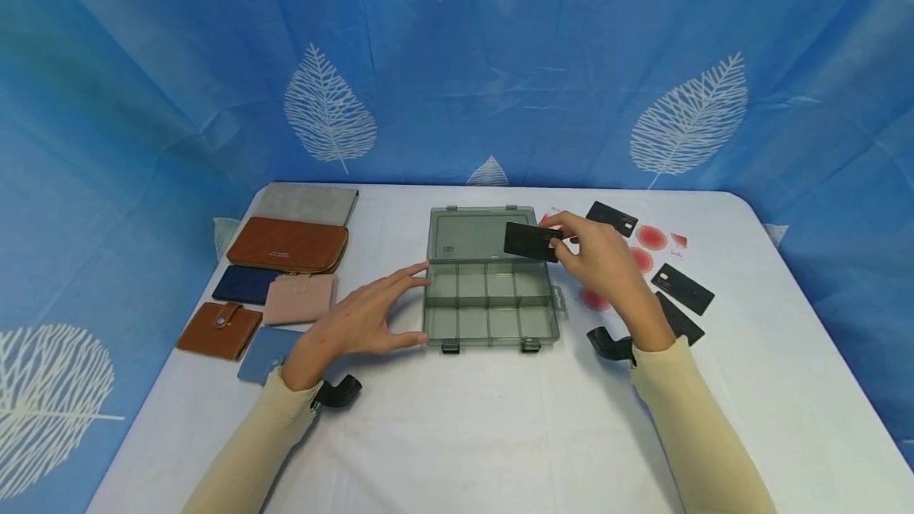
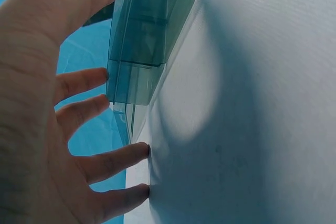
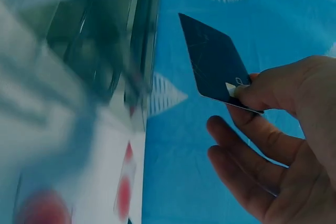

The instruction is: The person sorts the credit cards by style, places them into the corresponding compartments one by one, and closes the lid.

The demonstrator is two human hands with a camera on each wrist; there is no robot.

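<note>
A black bank card (image 1: 530,241) with a chip is pinched between the thumb and fingers of my right hand (image 1: 598,256), above the raised lid of a translucent grey compartment box (image 1: 493,322). In the right wrist view the same card (image 3: 214,59) is tilted, held by one end. The box lies open, its lid folded back and its divided compartments facing up. My left hand (image 1: 367,316) is spread at the box's left side, thumb and fingertips at its wall. In the left wrist view the fingers (image 2: 113,163) are straight and apart.
Left on the white table lie a grey wallet (image 1: 307,203), brown zip wallet (image 1: 286,244), navy wallet (image 1: 245,284), pink wallet (image 1: 300,300), brown snap wallet (image 1: 218,330) and light blue wallet (image 1: 267,354). Right are black cards (image 1: 683,289) and red-and-white cards (image 1: 651,238).
</note>
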